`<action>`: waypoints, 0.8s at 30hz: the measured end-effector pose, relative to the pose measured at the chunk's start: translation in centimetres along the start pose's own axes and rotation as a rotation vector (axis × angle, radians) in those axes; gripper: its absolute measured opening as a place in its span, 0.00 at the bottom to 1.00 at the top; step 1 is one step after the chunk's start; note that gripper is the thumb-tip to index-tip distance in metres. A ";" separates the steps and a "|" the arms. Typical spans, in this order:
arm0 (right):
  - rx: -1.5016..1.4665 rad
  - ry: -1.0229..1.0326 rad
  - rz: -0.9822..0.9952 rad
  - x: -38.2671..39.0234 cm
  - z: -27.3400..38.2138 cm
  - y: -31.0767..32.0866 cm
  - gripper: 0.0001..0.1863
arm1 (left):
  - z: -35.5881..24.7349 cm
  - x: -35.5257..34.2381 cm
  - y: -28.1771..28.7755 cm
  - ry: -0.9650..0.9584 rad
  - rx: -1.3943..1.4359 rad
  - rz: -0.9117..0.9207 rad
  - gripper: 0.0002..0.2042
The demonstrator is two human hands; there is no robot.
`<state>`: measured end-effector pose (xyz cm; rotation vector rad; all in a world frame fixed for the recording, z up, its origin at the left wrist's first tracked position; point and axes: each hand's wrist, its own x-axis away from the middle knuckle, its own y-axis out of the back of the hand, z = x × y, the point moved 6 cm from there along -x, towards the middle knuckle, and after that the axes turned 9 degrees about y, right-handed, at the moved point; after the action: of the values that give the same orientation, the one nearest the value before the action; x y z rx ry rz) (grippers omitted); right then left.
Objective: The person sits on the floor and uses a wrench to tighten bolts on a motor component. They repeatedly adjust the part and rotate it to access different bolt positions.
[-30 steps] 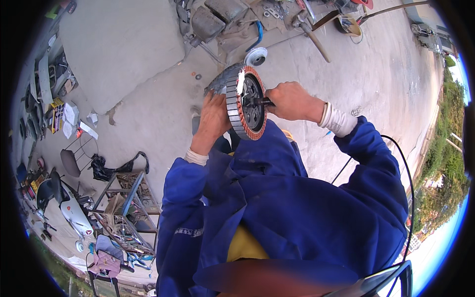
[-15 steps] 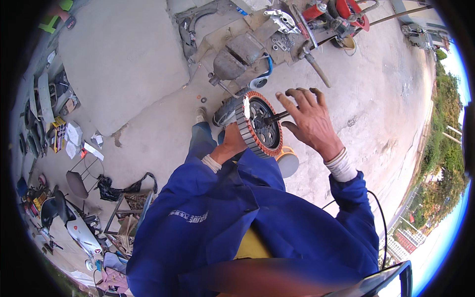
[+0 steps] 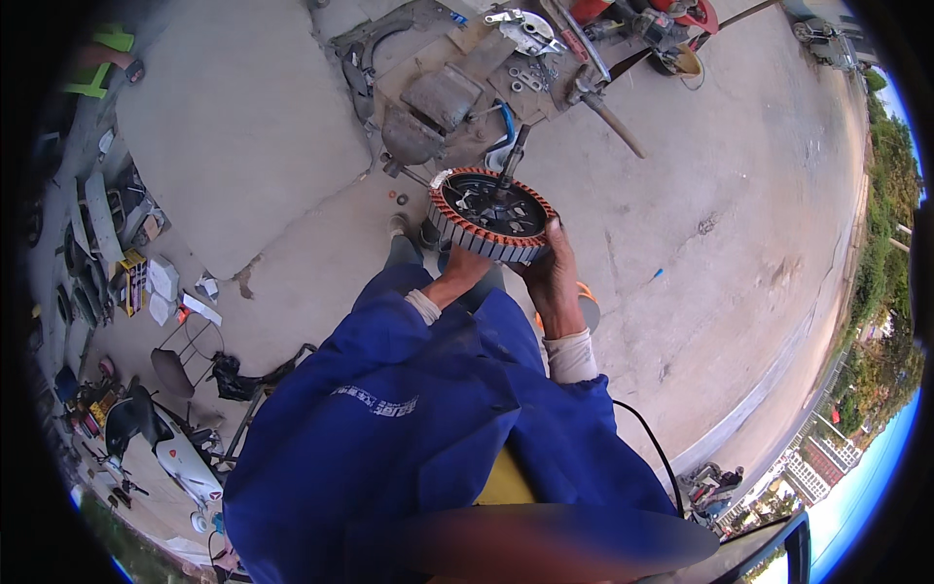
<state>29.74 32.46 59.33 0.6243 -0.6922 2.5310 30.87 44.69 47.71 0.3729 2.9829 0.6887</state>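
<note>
A hub motor stator [image 3: 475,206], a ring with orange copper windings and grey metal teeth, is held tilted in front of me. Its dark metal shaft [image 3: 515,159] points upward from the hub. My left hand [image 3: 461,276] is under the stator's near left side, its fingers mostly hidden by the ring. On the right rim, my right hand [image 3: 553,274] grips with the thumb near the top edge; the other fingers are partly out of sight beneath it.
Just beyond stands a grey metal vise [image 3: 413,134]. A hammer [image 3: 611,119], washers [image 3: 526,80] and a silver brake plate [image 3: 525,33] lie on the workbench. Near my right arm is a round stool [image 3: 590,311]. A scooter [image 3: 175,450] and loose parts are at left.
My right hand has come down from beside the shaft to the stator's right rim. The stator has tipped from nearly on edge to flatter, its shaft swinging from rightward to upward.
</note>
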 end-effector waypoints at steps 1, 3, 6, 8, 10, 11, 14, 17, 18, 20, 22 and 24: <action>-0.031 0.014 0.038 -0.6 0.5 -0.7 0.30 | -0.4 -0.3 -0.2 0.068 0.119 0.003 0.19; -0.017 0.015 0.000 -2.5 0.4 -0.1 0.28 | -1.0 -0.8 -0.5 0.218 0.389 -0.008 0.15; 0.092 0.052 0.001 -3.9 1.8 -0.4 0.26 | 0.9 -0.8 -3.3 0.408 0.584 -0.047 0.08; 0.156 0.119 0.077 -5.4 2.0 -0.9 0.27 | 0.3 -1.3 -3.8 0.490 0.775 -0.148 0.05; 0.226 0.153 0.123 -5.9 2.7 -2.2 0.29 | 2.2 -1.7 -5.0 0.510 0.808 -0.200 0.07; 0.254 0.148 0.143 -5.9 3.4 -3.2 0.30 | 2.9 -1.9 -5.3 0.537 0.839 -0.218 0.09; 0.352 0.179 0.199 -6.8 4.2 -4.6 0.36 | 0.5 -3.1 -4.5 0.610 1.064 -0.287 0.15; 0.451 0.208 0.246 -7.9 4.2 -5.6 0.38 | 0.0 -3.6 -4.5 0.719 1.189 -0.253 0.19; 0.457 0.225 0.273 -8.6 3.9 -5.8 0.38 | 0.2 -3.7 -4.8 0.744 1.233 -0.244 0.20; 0.490 0.244 0.305 -9.3 3.7 -6.4 0.39 | 1.1 -4.3 -5.5 0.748 1.325 -0.224 0.21; 0.539 0.254 0.316 -9.8 3.6 -7.3 0.39 | 1.8 -4.8 -5.7 0.741 1.355 -0.282 0.21; 0.581 0.219 0.362 -9.4 4.0 -8.7 0.40 | 3.4 -5.1 -6.0 0.702 1.349 -0.342 0.20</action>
<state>42.94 34.26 60.65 0.4110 0.0295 3.1006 34.85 39.62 42.03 -0.4668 3.4229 -1.5903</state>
